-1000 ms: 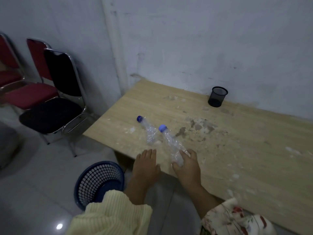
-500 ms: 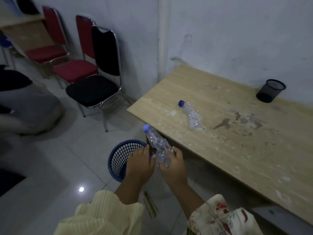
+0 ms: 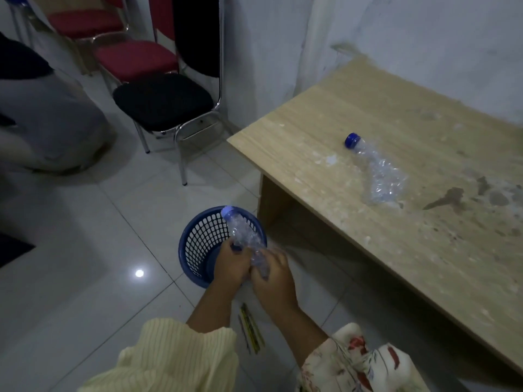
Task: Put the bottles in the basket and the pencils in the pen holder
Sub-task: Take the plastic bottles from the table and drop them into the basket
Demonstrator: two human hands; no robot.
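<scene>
Left hand: reaches forward and down from a cream ribbed sleeve, fingers curled around the lower part of a crushed clear bottle, directly over the blue basket.
Right hand: comes out of a floral sleeve, fingers wrapped on the base end of the same bottle, knuckles touching the left hand.
Held bottle: tilted, blue cap pointing up and away from the person, above the basket's opening; not yet inside it.
Second bottle: crumpled, blue-capped, lying on its side on the table, well apart from the hands.
Basket: round perforated plastic, standing on the floor just beside the table's near corner.
Pencils: a few lying together on the floor between the two forearms, near the basket.
Table: light wood-grain top, stained and flecked with white bits, pushed against the wall.
Floor: pale glossy tiles with a bright light reflection.
Room: white scuffed wall; a black-seated metal chair and red-seated chairs behind it at the left.
</scene>
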